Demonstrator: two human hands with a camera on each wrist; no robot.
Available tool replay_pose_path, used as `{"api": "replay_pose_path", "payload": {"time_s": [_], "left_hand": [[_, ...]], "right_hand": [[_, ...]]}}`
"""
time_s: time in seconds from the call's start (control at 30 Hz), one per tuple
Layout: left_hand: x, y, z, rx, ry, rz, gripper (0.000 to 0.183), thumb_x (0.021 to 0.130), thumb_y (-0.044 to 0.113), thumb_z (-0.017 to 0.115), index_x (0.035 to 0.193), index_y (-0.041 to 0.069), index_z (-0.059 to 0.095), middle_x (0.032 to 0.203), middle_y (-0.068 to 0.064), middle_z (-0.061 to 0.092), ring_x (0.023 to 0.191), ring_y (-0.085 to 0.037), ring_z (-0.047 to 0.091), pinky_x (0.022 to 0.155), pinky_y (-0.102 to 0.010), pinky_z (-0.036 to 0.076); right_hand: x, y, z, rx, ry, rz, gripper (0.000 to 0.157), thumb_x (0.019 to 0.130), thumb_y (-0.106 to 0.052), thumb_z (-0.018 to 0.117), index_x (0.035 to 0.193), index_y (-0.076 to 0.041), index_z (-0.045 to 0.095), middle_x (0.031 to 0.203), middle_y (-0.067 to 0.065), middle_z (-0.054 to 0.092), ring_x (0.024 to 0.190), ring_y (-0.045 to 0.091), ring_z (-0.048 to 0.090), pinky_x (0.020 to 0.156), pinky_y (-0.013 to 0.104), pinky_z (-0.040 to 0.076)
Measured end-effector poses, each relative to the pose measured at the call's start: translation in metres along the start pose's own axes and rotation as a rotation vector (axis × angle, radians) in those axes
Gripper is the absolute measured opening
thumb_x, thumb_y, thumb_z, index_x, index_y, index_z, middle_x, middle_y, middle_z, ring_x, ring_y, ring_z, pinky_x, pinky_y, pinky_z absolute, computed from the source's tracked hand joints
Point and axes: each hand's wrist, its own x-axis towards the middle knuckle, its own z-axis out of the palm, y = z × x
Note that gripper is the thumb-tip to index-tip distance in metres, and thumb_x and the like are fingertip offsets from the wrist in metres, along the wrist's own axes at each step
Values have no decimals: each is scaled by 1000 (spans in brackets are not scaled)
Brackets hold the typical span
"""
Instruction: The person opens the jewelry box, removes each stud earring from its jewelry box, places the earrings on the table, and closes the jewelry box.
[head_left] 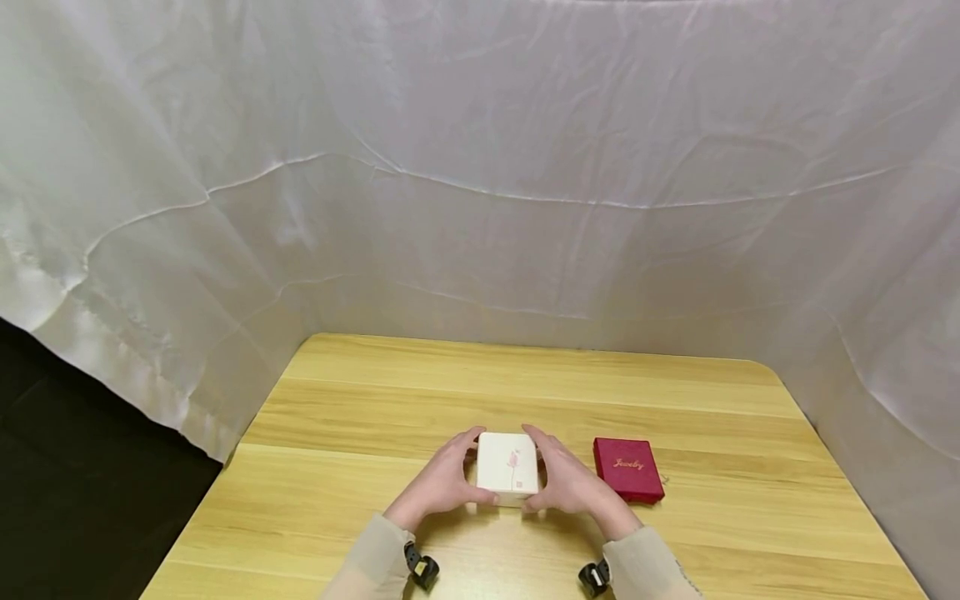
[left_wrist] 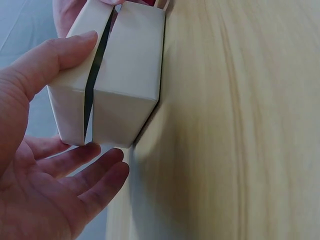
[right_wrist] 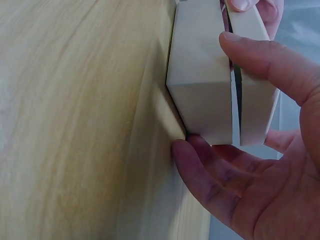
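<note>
A small white box with a pink flower print stands on the table between both hands. Its lid (head_left: 504, 458) sits slightly raised, and a dark gap separates it from the box base (left_wrist: 132, 55). My left hand (head_left: 447, 479) grips the lid from the left, thumb on the near side and fingers around the far side. From the right, my right hand (head_left: 567, 482) grips the lid in the same way. In the right wrist view, its thumb reaches across the gap to the base's edge. What the box contains is hidden.
A dark red box (head_left: 628, 469) with gold "Jewelry" lettering lies on the wooden table (head_left: 712, 417), just right of my right hand. Pale curtains (head_left: 562, 167) hang behind the table and along its sides.
</note>
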Motion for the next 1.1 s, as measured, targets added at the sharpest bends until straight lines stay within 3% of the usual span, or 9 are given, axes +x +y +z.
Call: {"api": "replay_pose_path", "payload": {"time_s": [0.1,0.27,0.43,0.6,0.8,1.1], "left_hand": [[-2,0,-4,-1,4,-7,108,65,32,92,149,0,33,141,-16,48,120,-32,52,104,-54,38],[-7,-2,-14,2,14,-9,108,65,31,92,150,2,32,144,-17,45,118,-31,54,103,-54,40],[-12,-6,-27,19,33,-31,108,65,30,91,151,1,31,148,-20,41,122,-35,51,104,-56,38],[-15,-12,-43,37,75,-67,109,64,27,92,151,2,31,150,-21,38,125,-39,48,104,-59,37],[-13,-22,-65,13,123,-107,109,63,22,93,150,-1,31,143,-20,45,114,-36,56,95,-52,48],[-3,-48,-95,14,125,-180,109,66,19,92,151,-3,28,144,-20,44,120,-38,53,98,-51,46]], "right_hand": [[0,1,0,8,6,9,115,60,-12,93,153,-3,25,144,21,42,126,33,44,105,56,37],[1,1,1,4,15,9,113,61,-12,92,152,0,26,135,20,49,113,30,53,100,52,42],[0,0,1,-39,15,-30,97,64,-12,90,144,4,39,127,17,53,103,27,57,91,49,48],[-1,0,1,-74,11,-64,87,65,-15,89,139,5,47,130,17,52,105,28,57,94,50,48],[-1,1,0,-65,12,-60,88,65,-16,89,139,6,47,130,16,52,106,28,57,95,50,47],[0,4,1,-50,6,-50,88,66,-16,89,140,5,46,131,15,51,106,28,56,95,50,47]]}}
